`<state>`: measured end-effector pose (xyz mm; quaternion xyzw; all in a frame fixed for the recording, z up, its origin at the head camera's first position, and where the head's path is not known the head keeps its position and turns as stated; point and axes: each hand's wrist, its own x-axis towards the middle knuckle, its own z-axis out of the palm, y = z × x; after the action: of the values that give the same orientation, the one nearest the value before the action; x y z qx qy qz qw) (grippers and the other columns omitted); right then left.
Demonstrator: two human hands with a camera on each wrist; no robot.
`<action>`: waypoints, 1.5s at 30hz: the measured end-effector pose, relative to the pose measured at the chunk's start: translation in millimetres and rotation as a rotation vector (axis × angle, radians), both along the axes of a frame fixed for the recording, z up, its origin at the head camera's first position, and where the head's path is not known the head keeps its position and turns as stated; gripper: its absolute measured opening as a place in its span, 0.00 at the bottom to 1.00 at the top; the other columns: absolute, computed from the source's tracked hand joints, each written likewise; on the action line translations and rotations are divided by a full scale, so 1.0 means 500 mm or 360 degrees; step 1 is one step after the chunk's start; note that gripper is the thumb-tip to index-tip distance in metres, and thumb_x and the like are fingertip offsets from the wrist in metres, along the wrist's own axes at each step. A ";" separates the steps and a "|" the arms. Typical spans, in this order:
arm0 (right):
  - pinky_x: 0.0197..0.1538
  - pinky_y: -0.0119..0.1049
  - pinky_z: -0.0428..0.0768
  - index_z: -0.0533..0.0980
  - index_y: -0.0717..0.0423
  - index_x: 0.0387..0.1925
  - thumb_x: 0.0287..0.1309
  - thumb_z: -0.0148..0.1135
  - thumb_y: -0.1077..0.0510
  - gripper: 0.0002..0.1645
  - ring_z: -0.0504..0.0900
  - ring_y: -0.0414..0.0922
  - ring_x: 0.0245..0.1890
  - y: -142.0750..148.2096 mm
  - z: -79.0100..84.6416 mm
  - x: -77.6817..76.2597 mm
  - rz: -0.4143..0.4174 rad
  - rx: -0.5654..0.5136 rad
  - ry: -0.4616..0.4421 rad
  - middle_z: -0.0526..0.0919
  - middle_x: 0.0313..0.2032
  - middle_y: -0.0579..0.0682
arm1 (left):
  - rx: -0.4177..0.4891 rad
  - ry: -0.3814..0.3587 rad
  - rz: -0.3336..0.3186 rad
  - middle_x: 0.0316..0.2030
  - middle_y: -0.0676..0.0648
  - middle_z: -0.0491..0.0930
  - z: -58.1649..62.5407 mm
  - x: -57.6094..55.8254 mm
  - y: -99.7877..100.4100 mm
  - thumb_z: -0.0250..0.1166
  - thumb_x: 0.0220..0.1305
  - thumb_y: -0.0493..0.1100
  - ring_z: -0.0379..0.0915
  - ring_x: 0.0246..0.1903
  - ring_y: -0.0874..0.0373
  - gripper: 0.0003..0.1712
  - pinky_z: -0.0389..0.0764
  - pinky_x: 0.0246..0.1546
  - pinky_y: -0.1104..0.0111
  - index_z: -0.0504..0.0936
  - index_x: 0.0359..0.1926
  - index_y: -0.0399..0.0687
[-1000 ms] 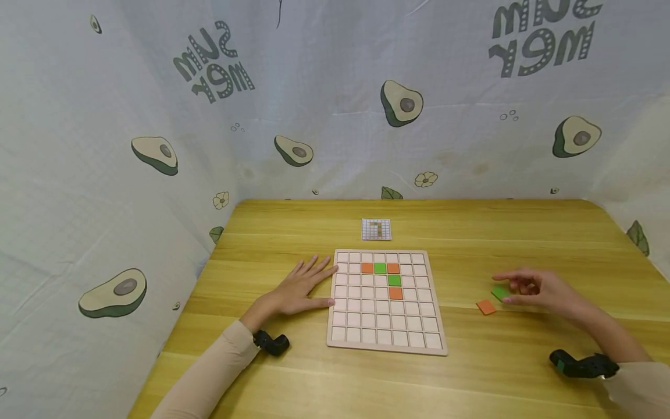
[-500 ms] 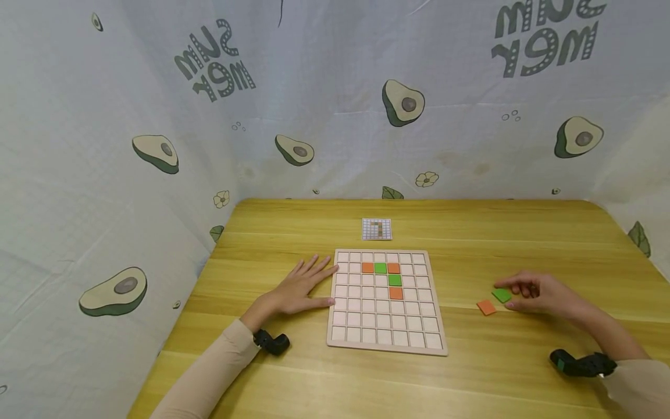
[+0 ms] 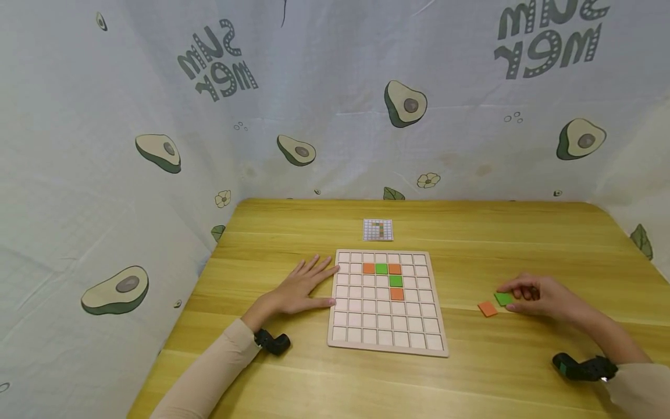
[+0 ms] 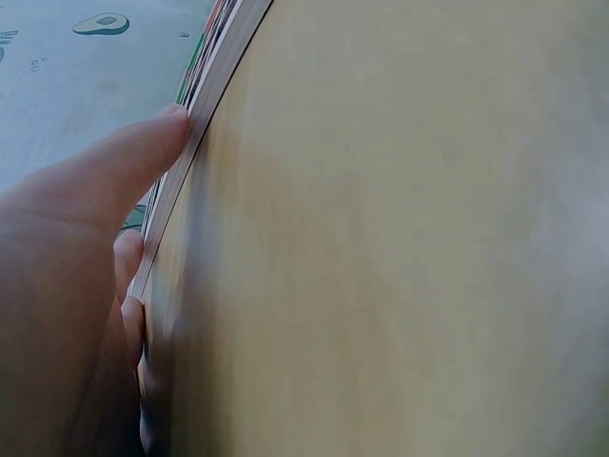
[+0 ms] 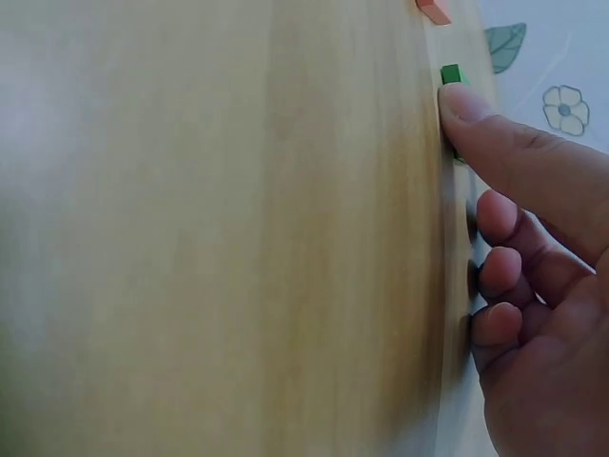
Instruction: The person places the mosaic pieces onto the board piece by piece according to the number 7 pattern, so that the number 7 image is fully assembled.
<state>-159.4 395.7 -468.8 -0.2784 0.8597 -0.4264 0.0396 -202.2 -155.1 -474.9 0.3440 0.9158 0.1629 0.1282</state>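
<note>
My left hand [image 3: 293, 291] lies with fingers spread on the table, thumb and index fingertip on the left edge of a pale wooden grid board [image 3: 361, 343]. In the left wrist view its thumb [image 4: 143, 152] touches the board's rim. At the right, my right hand [image 3: 539, 297] pinches a small green square tile [image 3: 503, 299] between thumb and index finger, low at the tabletop; its other fingers are curled. In the right wrist view the thumb covers much of the green tile [image 5: 451, 73]. An orange square tile [image 3: 487, 309] lies just left of it.
Orange tiles [image 3: 397, 294] and green tiles [image 3: 395, 281] sit in the board's cells, in a row turning downward. A small printed grid card [image 3: 378, 230] lies behind the board. A patterned cloth [image 3: 335, 87] hangs behind the wooden table [image 3: 282, 378].
The right index finger and thumb have closed in on the green tile, which has shifted slightly toward the near side. The left hand and board stay in place.
</note>
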 end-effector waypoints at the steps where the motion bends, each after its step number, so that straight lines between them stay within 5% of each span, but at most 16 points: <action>1: 0.21 0.34 0.62 0.82 0.64 0.45 0.51 0.69 0.76 0.19 0.64 0.42 0.23 0.000 0.000 0.000 0.0000 -0.0001 -0.0004 0.71 0.27 0.47 | -0.0004 -0.0003 0.0000 0.79 0.52 0.36 0.000 0.000 0.000 0.48 0.68 0.75 0.25 0.77 0.49 0.48 0.29 0.73 0.51 0.44 0.80 0.64; 7: 0.21 0.34 0.61 0.81 0.68 0.44 0.52 0.69 0.75 0.15 0.64 0.42 0.23 -0.002 0.001 0.004 -0.0042 0.0021 -0.0016 0.70 0.26 0.46 | -0.0005 0.0004 -0.0005 0.79 0.52 0.36 -0.004 -0.001 0.001 0.48 0.68 0.75 0.24 0.77 0.50 0.48 0.29 0.73 0.50 0.44 0.80 0.65; 14: 0.22 0.34 0.64 0.81 0.70 0.46 0.55 0.71 0.68 0.16 0.66 0.40 0.23 -0.025 0.020 0.014 -0.0299 0.0131 -0.0067 0.72 0.26 0.43 | -0.0006 0.0018 -0.0004 0.79 0.53 0.36 -0.009 -0.004 0.001 0.47 0.67 0.76 0.25 0.77 0.50 0.48 0.30 0.73 0.51 0.43 0.80 0.66; 22: 0.22 0.35 0.63 0.82 0.68 0.47 0.57 0.72 0.64 0.17 0.65 0.40 0.23 -0.064 0.050 0.015 -0.0420 0.0128 -0.0014 0.71 0.25 0.44 | -0.0003 0.0014 -0.0003 0.79 0.53 0.36 -0.013 -0.004 -0.001 0.48 0.67 0.75 0.25 0.77 0.50 0.48 0.30 0.73 0.51 0.43 0.80 0.66; 35: 0.23 0.33 0.62 0.82 0.68 0.47 0.57 0.72 0.63 0.17 0.63 0.39 0.23 -0.139 0.077 0.016 -0.0465 0.0151 0.0026 0.69 0.25 0.45 | 0.0009 0.0013 -0.0004 0.79 0.52 0.36 -0.013 -0.002 -0.002 0.47 0.67 0.76 0.24 0.77 0.50 0.48 0.29 0.73 0.51 0.43 0.80 0.65; 45: 0.21 0.32 0.62 0.82 0.66 0.46 0.57 0.73 0.58 0.19 0.65 0.39 0.23 -0.230 0.088 0.023 -0.0476 0.0108 -0.0154 0.70 0.26 0.48 | -0.0006 0.0023 0.0003 0.79 0.54 0.35 -0.015 -0.008 -0.005 0.45 0.66 0.77 0.24 0.77 0.51 0.48 0.28 0.73 0.52 0.42 0.80 0.69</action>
<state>-147.8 280.8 -424.9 -0.1249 0.9026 -0.4112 0.0265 -206.2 -157.6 -482.6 0.3439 0.9174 0.1586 0.1221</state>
